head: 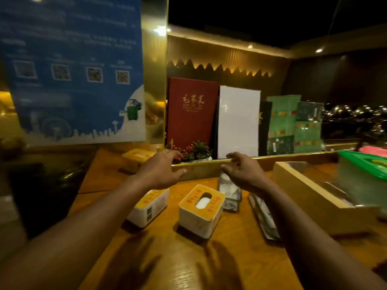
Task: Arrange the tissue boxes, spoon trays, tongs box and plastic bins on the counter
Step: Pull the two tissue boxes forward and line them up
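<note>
Bench (230,258): wooden, nearest the camera; shadows of both hands are cast on it.
Middle tissue box (202,209): white with a yellow top; red characters are printed there but cannot be read; it is set below and between the two hands, untouched.
Left tissue box (149,207): partly hidden under the left forearm.
Far tissue box (137,159): placed beyond the left hand.
Left hand (162,171): raised above the bench, fingers spread, nothing gripped.
Right hand (244,171): raised likewise, fingers apart and curled, nothing held.
Red menu (191,114): gold characters are shown, illegible.
Blue poster (71,65): four QR codes are printed; the text is blurred.
</note>
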The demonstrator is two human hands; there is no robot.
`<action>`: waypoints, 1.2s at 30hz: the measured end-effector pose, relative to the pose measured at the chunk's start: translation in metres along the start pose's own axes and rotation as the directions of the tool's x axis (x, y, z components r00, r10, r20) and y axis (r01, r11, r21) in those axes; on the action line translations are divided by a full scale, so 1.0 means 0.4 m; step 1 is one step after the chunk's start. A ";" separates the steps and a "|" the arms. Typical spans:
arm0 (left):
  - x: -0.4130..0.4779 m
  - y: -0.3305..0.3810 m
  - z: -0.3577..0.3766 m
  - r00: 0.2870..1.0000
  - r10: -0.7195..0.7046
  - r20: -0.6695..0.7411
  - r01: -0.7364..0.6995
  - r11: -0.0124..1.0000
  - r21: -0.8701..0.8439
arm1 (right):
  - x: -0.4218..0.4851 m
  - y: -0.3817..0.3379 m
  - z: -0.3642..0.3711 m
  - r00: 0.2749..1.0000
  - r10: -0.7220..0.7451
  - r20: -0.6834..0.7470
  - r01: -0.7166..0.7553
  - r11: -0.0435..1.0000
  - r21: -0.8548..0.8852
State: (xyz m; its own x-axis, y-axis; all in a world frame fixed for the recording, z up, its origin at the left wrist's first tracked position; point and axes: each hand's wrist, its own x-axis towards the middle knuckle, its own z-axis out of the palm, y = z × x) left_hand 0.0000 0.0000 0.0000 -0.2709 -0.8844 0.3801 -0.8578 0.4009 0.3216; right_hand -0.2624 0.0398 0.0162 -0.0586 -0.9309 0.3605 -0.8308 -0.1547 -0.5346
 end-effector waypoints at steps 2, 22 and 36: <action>-0.023 -0.037 0.026 0.997 -0.083 0.012 0.082 0.997 0.011 | 0.007 -0.023 0.084 0.997 -0.029 0.069 0.030 0.999 -0.010; -0.125 -0.344 0.298 0.971 -0.218 0.098 0.210 0.974 0.087 | 0.132 -0.076 0.608 0.900 -0.093 0.426 0.249 0.911 -0.328; -0.253 -0.452 0.315 0.946 -0.325 -0.012 0.300 0.886 -0.353 | -0.005 -0.056 0.655 0.922 -0.317 0.224 0.382 0.840 -0.385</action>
State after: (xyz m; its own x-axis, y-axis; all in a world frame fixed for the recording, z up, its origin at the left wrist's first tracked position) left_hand 0.1274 -0.0130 -0.2060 0.0283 -0.9637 0.2656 -0.6872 0.1742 0.7052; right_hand -0.0986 -0.0414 -0.1727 0.3329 -0.8831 0.3306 -0.9335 -0.3582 -0.0169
